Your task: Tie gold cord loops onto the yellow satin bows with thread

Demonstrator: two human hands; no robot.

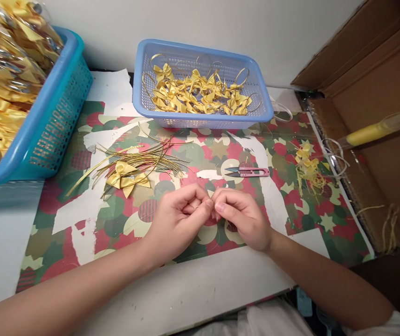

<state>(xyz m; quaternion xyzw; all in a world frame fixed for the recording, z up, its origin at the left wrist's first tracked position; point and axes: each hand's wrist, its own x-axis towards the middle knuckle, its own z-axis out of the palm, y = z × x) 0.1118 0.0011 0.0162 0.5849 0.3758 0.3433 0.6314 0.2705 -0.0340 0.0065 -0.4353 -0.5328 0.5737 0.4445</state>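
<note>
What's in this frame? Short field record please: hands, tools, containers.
left hand: fingertips pinched against the right's, held item too small to tell
right hand: same pinch, above the patterned mat
thread snips: pink, lying behind the hands
gold bows: on loose gold cords, left of hands
small blue basket: bows with rings
large blue basket: bagged bows
cardboard box: right

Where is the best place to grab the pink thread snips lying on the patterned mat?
Take the pink thread snips by the pink handle, from above. They lie flat, blades pointing left toward the hands' side of the mat, handle end to the right. A grip across the handle keeps fingers off the blades.
</note>
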